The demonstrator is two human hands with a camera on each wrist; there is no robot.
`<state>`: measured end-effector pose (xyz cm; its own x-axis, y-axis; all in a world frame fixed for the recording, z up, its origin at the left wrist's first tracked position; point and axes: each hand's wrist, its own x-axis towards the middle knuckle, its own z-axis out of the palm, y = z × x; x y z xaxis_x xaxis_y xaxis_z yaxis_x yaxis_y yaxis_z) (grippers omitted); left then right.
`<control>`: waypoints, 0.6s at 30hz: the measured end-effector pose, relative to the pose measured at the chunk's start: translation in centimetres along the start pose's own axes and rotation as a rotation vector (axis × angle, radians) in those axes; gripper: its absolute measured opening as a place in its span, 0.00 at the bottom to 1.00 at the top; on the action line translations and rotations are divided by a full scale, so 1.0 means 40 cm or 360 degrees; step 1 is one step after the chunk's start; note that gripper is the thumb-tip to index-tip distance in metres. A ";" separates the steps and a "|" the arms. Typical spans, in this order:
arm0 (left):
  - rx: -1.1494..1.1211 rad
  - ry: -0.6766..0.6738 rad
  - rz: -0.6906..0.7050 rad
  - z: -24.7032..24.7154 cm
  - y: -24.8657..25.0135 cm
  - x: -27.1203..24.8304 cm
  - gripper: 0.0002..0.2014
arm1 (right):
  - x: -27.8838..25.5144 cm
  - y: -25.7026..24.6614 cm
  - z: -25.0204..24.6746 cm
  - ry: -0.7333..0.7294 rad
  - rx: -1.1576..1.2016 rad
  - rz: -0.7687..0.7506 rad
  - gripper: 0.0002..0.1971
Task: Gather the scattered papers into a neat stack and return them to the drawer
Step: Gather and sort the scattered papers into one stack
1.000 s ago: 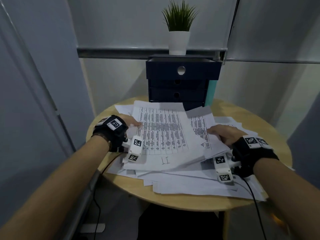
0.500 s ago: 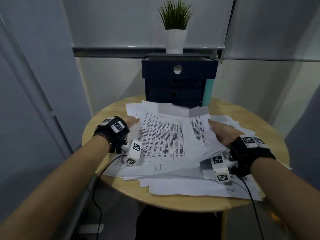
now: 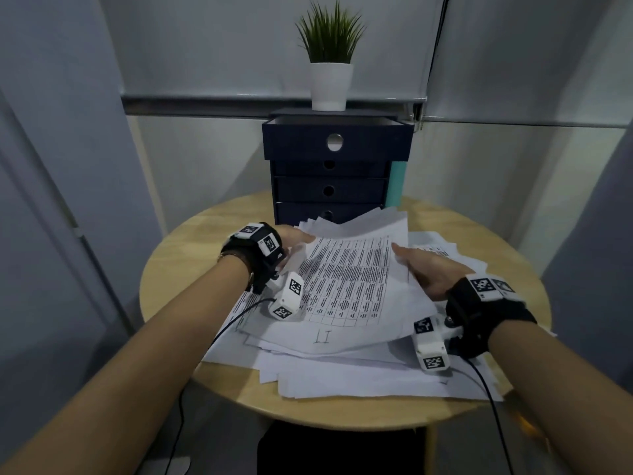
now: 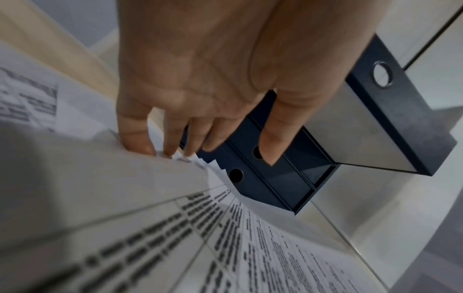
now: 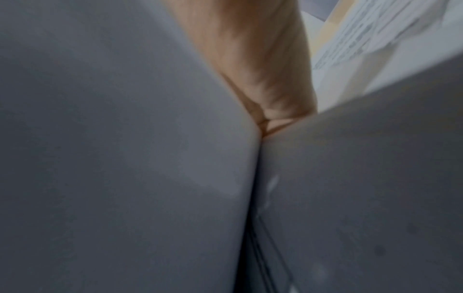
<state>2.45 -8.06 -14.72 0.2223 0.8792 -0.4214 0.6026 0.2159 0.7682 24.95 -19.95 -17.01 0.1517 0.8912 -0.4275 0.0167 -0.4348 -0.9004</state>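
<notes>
Loose white printed papers (image 3: 346, 289) before the navy drawer box (image 3: 337, 166) look light, floppy, slippery; left hand (image 3: 291, 240) spread wide on their edge, right hand (image 3: 428, 272) seemingly pinching the opposite side

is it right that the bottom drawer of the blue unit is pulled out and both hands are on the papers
Not quite: it is the top drawer of the blue unit that is pulled out, as the head view shows; the lower ones sit flush. The left hand and right hand are indeed on the papers.
</notes>
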 end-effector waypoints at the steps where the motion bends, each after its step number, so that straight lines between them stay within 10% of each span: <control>1: 0.0005 0.0027 0.0003 0.004 0.005 -0.005 0.32 | 0.000 0.000 -0.001 0.0018 -0.0009 -0.0015 0.24; 14: -0.0338 0.0038 0.0036 0.061 0.033 -0.020 0.37 | 0.004 -0.041 0.036 0.0282 -0.0370 -0.0242 0.40; 18: -0.0381 -0.0003 -0.0037 0.026 0.003 -0.025 0.38 | -0.018 -0.031 0.029 0.0001 -0.0323 -0.0342 0.24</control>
<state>3.09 -9.34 -14.70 0.2120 0.8720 -0.4412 0.4086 0.3310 0.8506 23.68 -19.90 -15.69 0.1240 0.9656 -0.2286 0.2458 -0.2531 -0.9357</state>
